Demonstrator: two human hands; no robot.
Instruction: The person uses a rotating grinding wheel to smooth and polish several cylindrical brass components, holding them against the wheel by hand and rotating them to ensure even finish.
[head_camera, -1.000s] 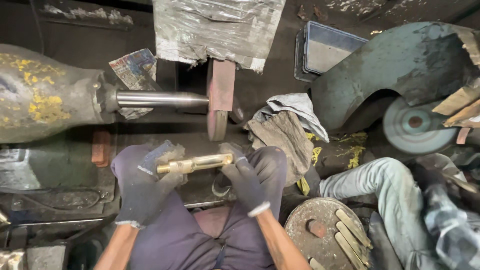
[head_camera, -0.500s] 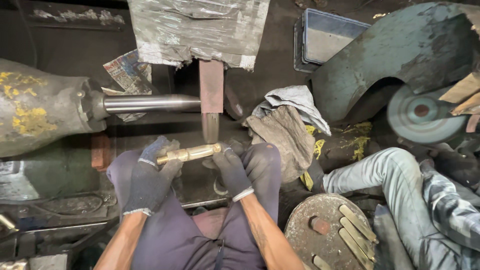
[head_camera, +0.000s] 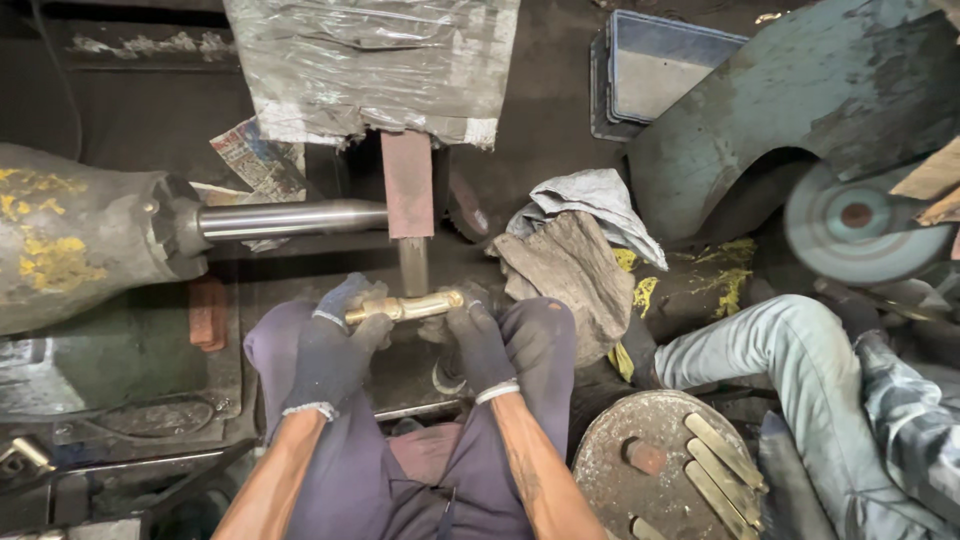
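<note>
Head view, person seated at a polishing machine, both hands in dark knit gloves. Left hand (head_camera: 335, 345) is wrapped around the left end of a short brass rod (head_camera: 405, 307), fingers curled closed over it. Right hand (head_camera: 478, 340) grips the rod's right end from below, fingers closed around it, thumb side near the tip. The rod lies roughly level, tilted slightly up to the right, held between the knees and just under the buffing wheel (head_camera: 410, 200), which is seen edge-on as a reddish-brown band; whether rod and wheel actually touch cannot be told. The wheel sits on a shiny steel shaft (head_camera: 290, 217) running left into a big grey motor housing (head_camera: 75, 245) with yellow stains. Above the wheel, a crumpled plastic sheet (head_camera: 370, 65) covers the guard. Right of the hands, a pile of grey rags (head_camera: 575, 250) lies on the floor. A blue tray (head_camera: 660, 70) sits top right beside a large green-grey metal cover (head_camera: 800, 110). Lower right, a round metal disc (head_camera: 640, 460) carries several flat brass strips (head_camera: 720, 465). Another person's leg in light jeans (head_camera: 770, 345) reaches in from the right, beside a second grinding disc (head_camera: 850, 225).
</note>
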